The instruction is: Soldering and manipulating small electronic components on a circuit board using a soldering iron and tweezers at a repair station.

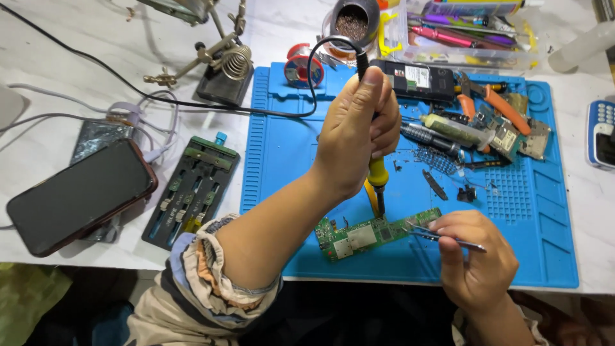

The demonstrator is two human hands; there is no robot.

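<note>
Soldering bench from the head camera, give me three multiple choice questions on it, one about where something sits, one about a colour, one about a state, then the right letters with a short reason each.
1. Where does the green circuit board lie?
A. on the blue work mat
B. on the dark phone
C. in the clear plastic box

2. What colour is the grip of the soldering iron below the left hand?
A. red
B. yellow
C. white

3. What state is the right hand in?
A. open and flat on the mat
B. closed around the tweezers
C. resting on the phone

Answers:
1 A, the board rests on the mat near its front edge.
2 B, a yellow collar shows under the fingers.
3 B, its fingers pinch the metal tweezers, tips at the board.
</note>
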